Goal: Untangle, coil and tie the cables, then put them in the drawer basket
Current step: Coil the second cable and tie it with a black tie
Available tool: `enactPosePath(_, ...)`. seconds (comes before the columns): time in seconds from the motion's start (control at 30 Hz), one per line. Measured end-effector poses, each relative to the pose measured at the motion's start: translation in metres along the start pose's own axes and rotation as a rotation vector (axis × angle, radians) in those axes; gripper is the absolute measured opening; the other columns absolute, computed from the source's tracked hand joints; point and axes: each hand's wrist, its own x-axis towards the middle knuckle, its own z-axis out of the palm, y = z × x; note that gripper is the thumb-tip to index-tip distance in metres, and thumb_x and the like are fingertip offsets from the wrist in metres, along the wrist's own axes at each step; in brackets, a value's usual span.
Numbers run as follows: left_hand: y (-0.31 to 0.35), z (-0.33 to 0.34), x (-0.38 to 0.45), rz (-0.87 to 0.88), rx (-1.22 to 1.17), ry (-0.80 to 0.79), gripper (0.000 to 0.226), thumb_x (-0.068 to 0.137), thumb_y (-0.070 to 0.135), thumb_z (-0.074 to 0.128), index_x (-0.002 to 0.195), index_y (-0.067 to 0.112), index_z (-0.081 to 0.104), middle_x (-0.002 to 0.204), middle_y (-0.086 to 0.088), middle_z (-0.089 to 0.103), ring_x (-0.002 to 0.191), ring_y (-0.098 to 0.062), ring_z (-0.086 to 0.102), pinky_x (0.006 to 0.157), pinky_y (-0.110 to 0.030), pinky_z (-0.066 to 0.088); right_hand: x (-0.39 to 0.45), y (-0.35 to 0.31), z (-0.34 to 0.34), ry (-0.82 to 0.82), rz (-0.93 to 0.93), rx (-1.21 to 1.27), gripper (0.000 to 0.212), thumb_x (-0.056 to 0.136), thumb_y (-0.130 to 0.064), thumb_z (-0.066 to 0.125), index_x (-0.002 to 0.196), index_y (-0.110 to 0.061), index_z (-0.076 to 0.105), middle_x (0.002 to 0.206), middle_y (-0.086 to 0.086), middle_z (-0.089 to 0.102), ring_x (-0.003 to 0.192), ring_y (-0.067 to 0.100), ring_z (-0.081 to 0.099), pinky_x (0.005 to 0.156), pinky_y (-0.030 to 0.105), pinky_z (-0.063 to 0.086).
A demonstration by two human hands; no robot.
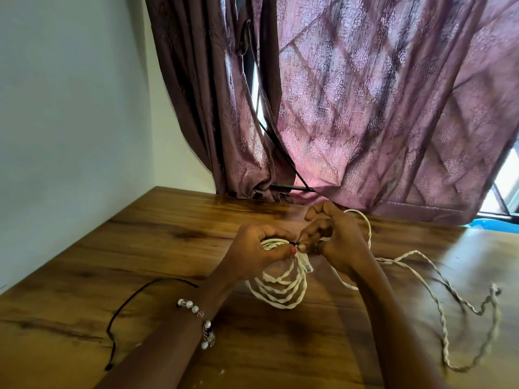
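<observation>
A coil of white twisted cable (280,290) hangs over the wooden table (168,248), its top bunch gripped in my left hand (252,248). My right hand (328,234) pinches a small black tie (293,243) at the top of the coil, right beside my left thumb. A clear plug (307,266) dangles just below my hands. More white twisted cable (438,299) trails loose across the table to the right. A thin black cable (123,313) lies on the table at the left, partly under my left forearm.
Purple curtains (365,122) hang behind the table's far edge, and a black cord (280,153) runs down between them. A white wall borders the table on the left. A window shows at the far right.
</observation>
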Motion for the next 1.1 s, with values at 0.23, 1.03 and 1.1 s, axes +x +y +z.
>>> enactPosePath(0.23, 0.0, -0.002, 0.0, -0.043, -0.041, -0.002, 0.043, 0.067, 0.015, 0.082, 0.108, 0.011, 0.07, 0.102, -0.002, 0.073, 0.094, -0.012, 0.07, 0.084, -0.037, 0.057, 0.001, 0.001, 0.003, 0.021, -0.087, -0.187, 0.041, 0.067, 0.019, 0.072, 0.089, -0.013, 0.059, 0.067, 0.008, 0.072, 0.066, 0.018, 0.071, 0.068, 0.032, 0.059)
enactPosePath(1.03, 0.007, -0.012, 0.002, -0.103, -0.077, 0.067, 0.055, 0.067, 0.011, 0.084, 0.117, 0.023, 0.064, 0.08, 0.0, 0.071, 0.077, -0.012, 0.069, 0.072, -0.03, 0.055, 0.008, 0.026, 0.013, 0.039, -0.059, 0.363, 0.035, 0.073, 0.025, 0.061, 0.104, 0.007, 0.062, 0.094, 0.022, 0.07, 0.084, 0.024, 0.07, 0.069, 0.025, 0.057)
enactPosePath(1.1, 0.008, -0.011, 0.002, -0.099, -0.096, 0.069, 0.053, 0.068, 0.007, 0.083, 0.116, 0.02, 0.064, 0.078, -0.001, 0.07, 0.073, -0.01, 0.066, 0.071, -0.027, 0.054, 0.008, 0.029, 0.012, 0.062, -0.055, 0.399, 0.029, 0.072, 0.025, 0.061, 0.096, 0.01, 0.064, 0.091, 0.021, 0.072, 0.083, 0.024, 0.07, 0.069, 0.026, 0.058)
